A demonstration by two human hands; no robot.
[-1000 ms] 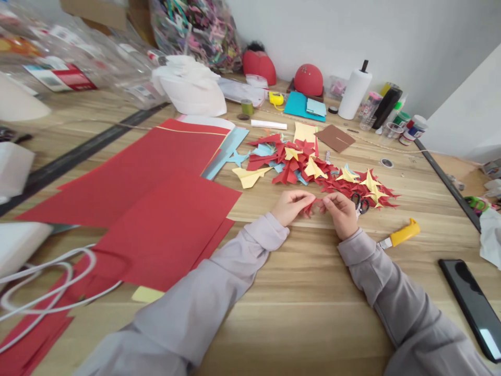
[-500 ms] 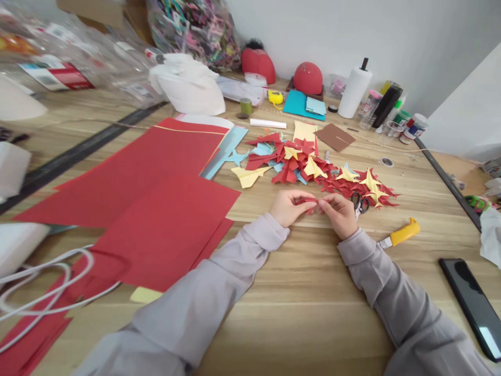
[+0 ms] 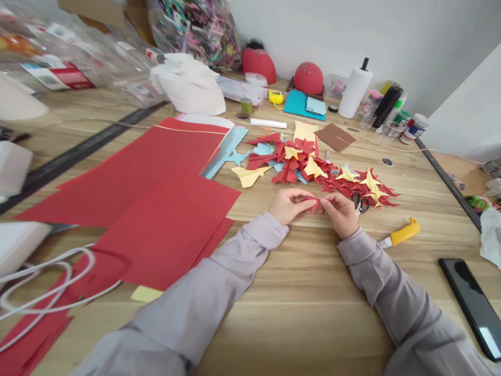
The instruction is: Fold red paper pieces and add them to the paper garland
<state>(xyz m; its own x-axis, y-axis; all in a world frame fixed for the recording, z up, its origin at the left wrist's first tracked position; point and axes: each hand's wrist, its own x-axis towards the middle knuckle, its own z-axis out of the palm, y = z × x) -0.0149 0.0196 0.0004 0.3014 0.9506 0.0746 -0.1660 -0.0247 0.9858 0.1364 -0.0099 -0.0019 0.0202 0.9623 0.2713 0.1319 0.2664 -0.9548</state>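
Observation:
Between my two hands is a small piece of folded red paper [image 3: 314, 206], mostly covered by fingers. My left hand [image 3: 288, 206] pinches it from the left side, thumb in front. From the right, my right hand [image 3: 340, 213] grips its other edge between thumb and forefinger. Just beyond the hands lies a heap of cut and folded red paper pieces [image 3: 287, 171], mixed with blue and yellow ones. Several yellow paper stars [image 3: 371, 180] rest on the heap's right part. Black-handled scissors [image 3: 359, 203] lie right beside my right hand.
Large red paper sheets [image 3: 164, 230] spread over the table's left side, near a coiled white cable [image 3: 66, 271]. On the right are a yellow utility knife [image 3: 405, 232] and a black phone [image 3: 472, 305]. A white bottle [image 3: 355, 93] and a brown card [image 3: 335, 137] are farther back.
The red paper between my fingers has turned a little, and a pointed part of it now shows below my left thumb. Both hands stay in nearly the same place.

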